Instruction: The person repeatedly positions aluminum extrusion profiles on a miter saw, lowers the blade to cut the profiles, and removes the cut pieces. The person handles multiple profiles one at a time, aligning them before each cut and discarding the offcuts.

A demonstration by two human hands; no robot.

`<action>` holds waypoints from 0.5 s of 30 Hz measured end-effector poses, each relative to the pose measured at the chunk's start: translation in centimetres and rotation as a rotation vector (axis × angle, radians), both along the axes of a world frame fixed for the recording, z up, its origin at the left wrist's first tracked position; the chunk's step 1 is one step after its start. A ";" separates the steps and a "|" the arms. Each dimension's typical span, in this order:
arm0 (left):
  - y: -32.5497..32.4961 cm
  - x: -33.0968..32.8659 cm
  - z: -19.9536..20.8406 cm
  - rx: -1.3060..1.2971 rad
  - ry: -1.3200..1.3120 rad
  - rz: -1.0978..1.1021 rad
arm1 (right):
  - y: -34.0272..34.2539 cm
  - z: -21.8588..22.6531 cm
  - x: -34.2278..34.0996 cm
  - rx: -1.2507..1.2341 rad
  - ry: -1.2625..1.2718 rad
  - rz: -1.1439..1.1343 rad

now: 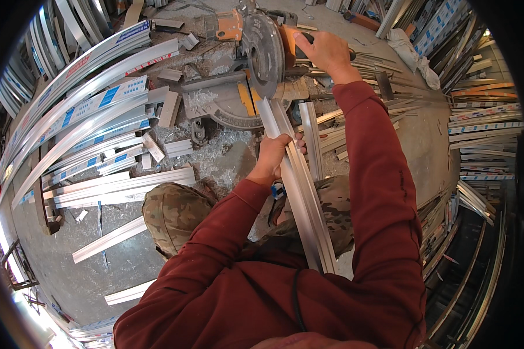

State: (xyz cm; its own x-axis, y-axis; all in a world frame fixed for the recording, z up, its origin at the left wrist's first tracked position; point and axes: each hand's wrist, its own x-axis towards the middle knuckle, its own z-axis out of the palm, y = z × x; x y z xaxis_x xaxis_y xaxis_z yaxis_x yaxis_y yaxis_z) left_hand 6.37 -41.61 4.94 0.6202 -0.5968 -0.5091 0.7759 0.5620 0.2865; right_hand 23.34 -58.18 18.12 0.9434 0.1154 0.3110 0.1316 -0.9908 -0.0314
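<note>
A long silver aluminium profile (300,189) runs from my lap up toward the miter saw. My left hand (271,155) is wrapped round it below its far end, thumb on top. That far end lies close to the saw's round blade and guard (264,55); whether they touch I cannot tell. My right hand (326,53) grips the black saw handle (350,55) beside the orange motor housing (287,43). Under the blade is the saw base (230,107) with a yellow insert (246,100). A second, shorter profile (311,139) stands just right of the held one.
Stacks of long profiles with blue-and-white film (93,104) fill the left side. Short offcuts (169,109) and metal shavings lie round the saw. More profiles (486,128) are piled along the right. Loose strips (110,238) rest on the concrete floor at the left.
</note>
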 end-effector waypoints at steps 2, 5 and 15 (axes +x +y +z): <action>0.0 0.0 -0.2 0.012 0.001 -0.002 | 0.1 0.0 0.0 0.007 0.003 0.003; 0.0 0.0 -0.2 0.019 -0.003 0.003 | 0.2 0.3 -0.2 0.009 0.018 -0.002; -0.2 0.0 -0.4 0.011 -0.015 0.012 | -0.1 -0.2 0.2 -0.034 0.004 -0.012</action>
State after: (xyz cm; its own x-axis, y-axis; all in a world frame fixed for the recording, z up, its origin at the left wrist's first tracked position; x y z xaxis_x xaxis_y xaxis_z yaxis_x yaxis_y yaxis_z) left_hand 6.38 -41.80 4.53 0.6350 -0.5838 -0.5060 0.7646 0.5682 0.3041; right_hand 23.52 -58.28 17.97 0.9460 0.1142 0.3033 0.1192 -0.9929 0.0021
